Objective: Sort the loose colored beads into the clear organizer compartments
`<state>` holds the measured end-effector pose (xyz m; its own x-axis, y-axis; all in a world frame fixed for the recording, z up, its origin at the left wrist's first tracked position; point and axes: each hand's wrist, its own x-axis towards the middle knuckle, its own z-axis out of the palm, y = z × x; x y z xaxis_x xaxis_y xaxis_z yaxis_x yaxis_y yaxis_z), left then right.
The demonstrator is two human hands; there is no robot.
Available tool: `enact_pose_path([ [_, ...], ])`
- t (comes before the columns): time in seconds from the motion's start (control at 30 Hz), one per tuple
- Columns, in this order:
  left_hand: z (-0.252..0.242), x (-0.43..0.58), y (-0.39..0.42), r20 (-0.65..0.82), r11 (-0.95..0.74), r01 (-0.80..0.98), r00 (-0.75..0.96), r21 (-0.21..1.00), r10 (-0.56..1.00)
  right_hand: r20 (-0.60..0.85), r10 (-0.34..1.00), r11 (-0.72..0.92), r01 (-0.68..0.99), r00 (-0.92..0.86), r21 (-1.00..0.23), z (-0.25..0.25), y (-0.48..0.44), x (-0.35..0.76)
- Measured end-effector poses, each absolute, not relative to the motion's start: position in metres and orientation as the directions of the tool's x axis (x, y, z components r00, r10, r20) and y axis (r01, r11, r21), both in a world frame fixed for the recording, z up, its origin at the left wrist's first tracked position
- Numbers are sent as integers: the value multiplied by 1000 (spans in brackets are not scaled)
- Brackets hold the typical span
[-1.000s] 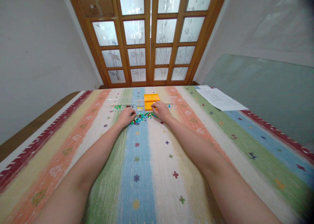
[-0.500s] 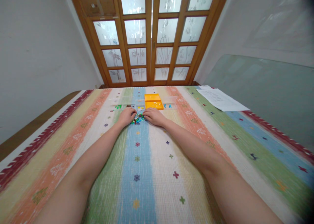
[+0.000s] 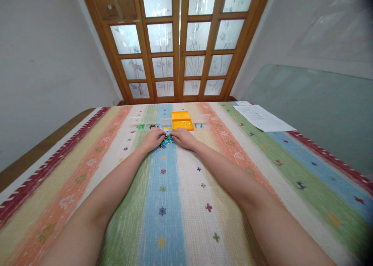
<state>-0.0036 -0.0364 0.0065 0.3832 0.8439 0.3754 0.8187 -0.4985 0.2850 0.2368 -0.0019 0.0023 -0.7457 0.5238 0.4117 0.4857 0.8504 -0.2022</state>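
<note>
Apparently, small pieces [image 3: 166, 141] are being gathered on the cloth [image 3: 190, 204] between left hand [image 3: 152, 139] and right hand [image 3: 184, 138], both curled; whether any is pinched cannot be told. Careful fingering seems called for next.

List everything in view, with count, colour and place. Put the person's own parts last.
loose pieces: many, mostly green, blue and dark, between the grips
open box: one, yellow-orange, beyond the loose pieces, white bits inside
compartment tray: at least one, clear, either side of the box; holds green, dark red, yellow and blue pieces
paper: at least one sheet, white, far right of table
tablecloth: one, multicoloured stripes, under everything
doors: two, brown with frosted panes, background
panel: one, pale green, right
walls: two, whitish, both sides
left grip: one, bare, left of loose pieces
right grip: one, bare, right of them
</note>
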Motion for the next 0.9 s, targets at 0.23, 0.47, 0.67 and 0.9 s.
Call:
enact_pose_path([
  [0.23, 10, -1, -39, 355, -519, 802, 412, 295, 839, 401, 583, 810, 546, -706, -215, 2, -2, 238],
  [0.47, 10, 8, -42, 332, -572, 757, 476, 316, 814, 434, 626, 765, 618, -648, -181, 8, -4, 238],
  [0.67, 9, 19, -46, 316, -606, 756, 529, 248, 788, 477, 669, 714, 670, -569, -203, 12, -4, 241],
  [0.9, 12, 24, -50, 292, -608, 761, 543, 224, 787, 500, 680, 703, 671, -536, -237, 9, -2, 240],
])
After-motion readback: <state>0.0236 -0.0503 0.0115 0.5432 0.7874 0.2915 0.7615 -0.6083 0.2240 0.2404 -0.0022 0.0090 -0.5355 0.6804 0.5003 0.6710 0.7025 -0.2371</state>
